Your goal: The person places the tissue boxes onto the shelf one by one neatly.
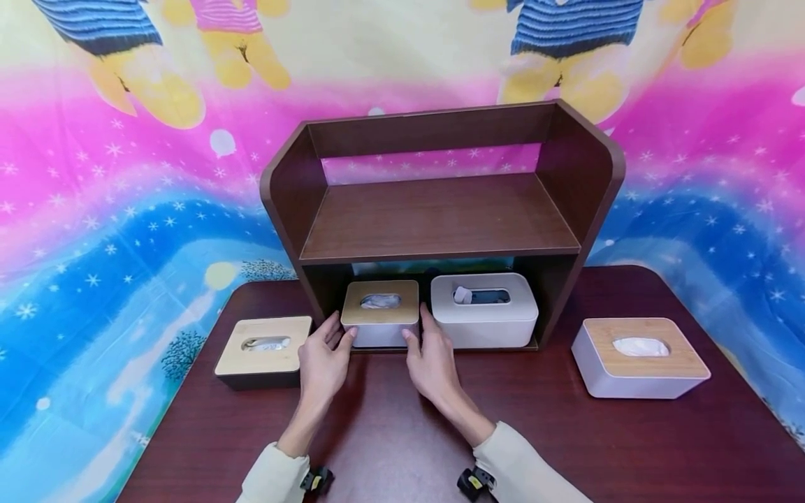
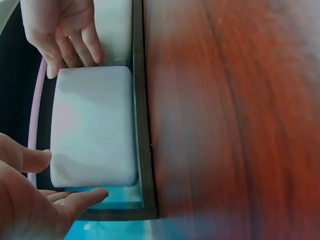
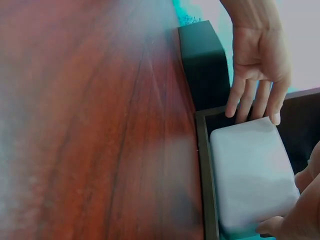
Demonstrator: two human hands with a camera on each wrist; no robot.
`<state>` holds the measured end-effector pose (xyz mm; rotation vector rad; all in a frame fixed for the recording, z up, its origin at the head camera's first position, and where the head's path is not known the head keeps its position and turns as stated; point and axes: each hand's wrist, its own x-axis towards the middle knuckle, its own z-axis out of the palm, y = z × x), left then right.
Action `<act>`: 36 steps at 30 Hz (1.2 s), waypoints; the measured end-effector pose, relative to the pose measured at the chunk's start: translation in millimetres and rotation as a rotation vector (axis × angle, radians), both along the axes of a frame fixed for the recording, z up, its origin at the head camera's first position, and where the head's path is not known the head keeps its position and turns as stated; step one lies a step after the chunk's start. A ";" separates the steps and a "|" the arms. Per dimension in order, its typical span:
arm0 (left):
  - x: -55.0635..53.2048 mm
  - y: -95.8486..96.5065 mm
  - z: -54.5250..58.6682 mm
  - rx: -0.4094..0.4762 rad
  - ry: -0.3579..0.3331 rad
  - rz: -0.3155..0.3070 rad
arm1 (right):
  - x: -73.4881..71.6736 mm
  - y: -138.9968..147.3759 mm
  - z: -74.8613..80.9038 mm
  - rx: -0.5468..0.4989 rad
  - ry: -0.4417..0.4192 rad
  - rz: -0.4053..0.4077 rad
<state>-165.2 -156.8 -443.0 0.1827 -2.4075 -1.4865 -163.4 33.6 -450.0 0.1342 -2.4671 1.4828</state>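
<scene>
A small tissue box [image 1: 383, 335] with a light wooden lid stands in the lower left of a brown shelf unit's bottom compartment. My left hand [image 1: 325, 362] is at its left side and my right hand [image 1: 434, 362] at its right side. Both thumbs lie at the front corners, and the fingers reach back along the sides, fairly straight. The left wrist view shows the box's white front [image 2: 92, 127] between the two hands. A larger all-white tissue box [image 1: 484, 330] stands just right of my right fingers.
The brown shelf unit [image 1: 440, 216] has a bare upper shelf. Left of it on the dark red table [image 1: 390, 426] sits a black tissue box with a pale wooden lid [image 1: 235, 346]. To the right is a white tissue box with a wooden lid [image 1: 679, 356]. A patterned cloth [image 1: 126, 244] hangs behind.
</scene>
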 end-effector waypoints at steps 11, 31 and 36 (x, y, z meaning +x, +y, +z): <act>30.3 -20.7 17.1 -0.048 -0.046 -0.086 | 33.9 2.0 19.6 0.040 0.018 0.057; 53.5 -87.7 36.4 -0.352 -0.125 -0.026 | 56.3 -37.8 25.4 -0.005 -0.014 0.240; 53.6 -107.8 33.8 -0.364 -0.138 -0.030 | 53.0 -49.3 21.3 -0.013 -0.042 0.283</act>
